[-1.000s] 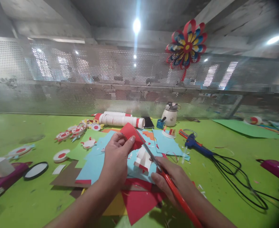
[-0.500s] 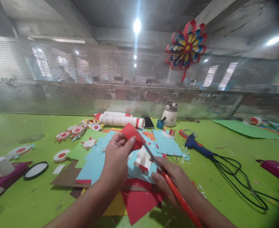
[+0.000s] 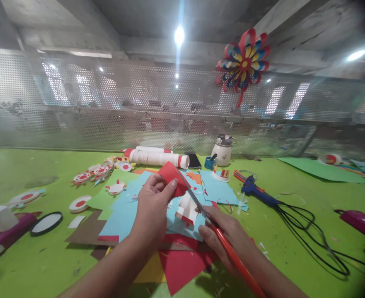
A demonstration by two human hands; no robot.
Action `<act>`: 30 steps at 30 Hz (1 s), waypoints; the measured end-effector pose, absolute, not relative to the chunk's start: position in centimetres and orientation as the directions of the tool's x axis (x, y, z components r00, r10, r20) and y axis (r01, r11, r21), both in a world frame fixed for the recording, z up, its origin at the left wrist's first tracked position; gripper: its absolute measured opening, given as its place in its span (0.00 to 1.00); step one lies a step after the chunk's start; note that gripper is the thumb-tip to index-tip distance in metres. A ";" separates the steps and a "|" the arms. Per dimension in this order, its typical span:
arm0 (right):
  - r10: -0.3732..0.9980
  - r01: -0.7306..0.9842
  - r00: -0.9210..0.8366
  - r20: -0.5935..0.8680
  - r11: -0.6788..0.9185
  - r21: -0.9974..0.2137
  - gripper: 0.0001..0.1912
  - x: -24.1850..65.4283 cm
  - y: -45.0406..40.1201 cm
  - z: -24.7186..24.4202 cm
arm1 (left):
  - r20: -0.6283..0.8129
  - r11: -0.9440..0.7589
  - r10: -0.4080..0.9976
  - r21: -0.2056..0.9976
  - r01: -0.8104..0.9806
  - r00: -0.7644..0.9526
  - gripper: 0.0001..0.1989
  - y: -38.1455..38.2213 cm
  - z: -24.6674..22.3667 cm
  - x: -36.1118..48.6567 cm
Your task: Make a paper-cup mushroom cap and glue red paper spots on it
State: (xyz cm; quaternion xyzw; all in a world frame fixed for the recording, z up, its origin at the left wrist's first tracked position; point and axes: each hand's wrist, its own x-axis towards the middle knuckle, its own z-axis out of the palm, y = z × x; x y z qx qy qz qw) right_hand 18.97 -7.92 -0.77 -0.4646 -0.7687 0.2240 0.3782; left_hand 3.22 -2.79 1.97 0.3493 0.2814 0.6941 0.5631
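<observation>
Between the thumb and fingers of my left hand [image 3: 157,203] is a small piece of red paper [image 3: 170,172], held up above the pile. My right hand [image 3: 222,229] grips a pair of scissors [image 3: 232,248] by its long orange-red handles. The blades point up and away and lie along the right edge of the red paper. Whether they are parted there, I cannot tell. Beneath both hands spread light blue paper sheets [image 3: 123,219], with a white and red paper piece [image 3: 185,211] on top. A red sheet [image 3: 182,267] sticks out toward me.
White paper rolls [image 3: 157,158], a phone [image 3: 194,161] and a bottle [image 3: 222,152] stand at the back. Paper turtle-like discs [image 3: 100,170] lie left. A blue glue gun [image 3: 257,190] with a looped cable lies right. Power strips [image 3: 8,236] flank the green table.
Almost nothing differs. Both hands, the red paper and the scissors keep nearly the same position; the hanging paper flower has shifted very slightly.
</observation>
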 end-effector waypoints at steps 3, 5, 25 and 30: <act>0.878 0.542 -0.285 0.385 0.479 -0.691 0.19 19.0 -7.9 -0.9 | 0.162 -0.201 0.980 0.784 -0.588 -0.119 0.11 -2.8 2.0 3.2; 0.876 0.536 -0.292 0.385 0.483 -0.693 0.20 19.0 -7.8 -0.9 | 0.158 -0.199 0.980 0.781 -0.592 -0.121 0.12 -2.8 2.0 3.2; 0.891 0.544 -0.289 0.349 0.453 -0.706 0.20 18.9 -8.0 -0.6 | 0.161 -0.201 0.980 0.795 -0.572 -0.120 0.13 -2.5 1.7 3.0; 0.884 0.510 -0.296 0.363 0.467 -0.722 0.20 18.9 -8.0 -0.7 | 0.172 -0.210 0.978 0.809 -0.549 -0.120 0.12 -2.4 1.6 3.0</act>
